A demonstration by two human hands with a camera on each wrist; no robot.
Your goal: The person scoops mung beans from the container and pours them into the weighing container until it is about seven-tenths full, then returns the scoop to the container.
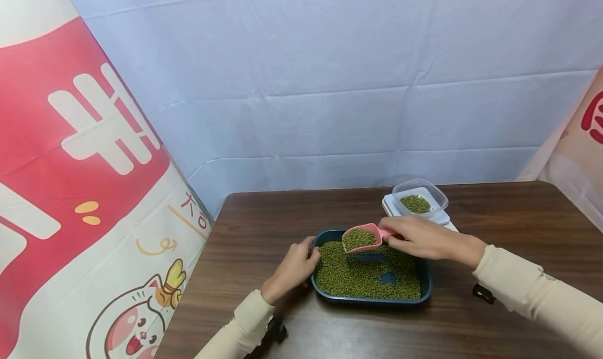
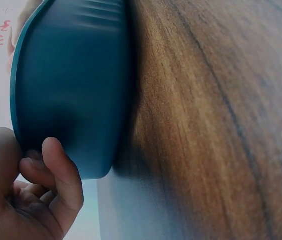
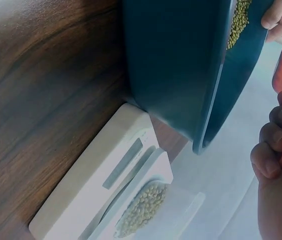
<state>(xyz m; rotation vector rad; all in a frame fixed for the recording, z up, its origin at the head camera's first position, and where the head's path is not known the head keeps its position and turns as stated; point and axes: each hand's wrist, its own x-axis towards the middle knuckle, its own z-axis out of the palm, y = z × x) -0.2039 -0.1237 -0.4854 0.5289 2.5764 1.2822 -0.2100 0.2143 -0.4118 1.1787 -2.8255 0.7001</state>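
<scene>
A dark blue-green tray (image 1: 372, 299) of green mung beans (image 1: 350, 280) sits on the table. At its left end my left hand (image 1: 296, 265) grips the rim; in the left wrist view the curled fingers (image 2: 63, 175) are at the tray's corner. My right hand (image 1: 419, 237) holds a pink scoop (image 1: 379, 232) by its handle. Mung beans fill much of the scoop, which hovers over the tray's far part. In the right wrist view, fingers wrap round the handle. Patches of bare tray bottom show among the beans.
Behind the right hand, a clear plastic container (image 1: 440, 201) with some mung beans stands on a white kitchen scale (image 1: 391, 206). The brown wood-grain table (image 1: 264, 217) ends at a pale cloth backdrop (image 1: 306, 128). A printed banner (image 1: 61, 191) hangs at left.
</scene>
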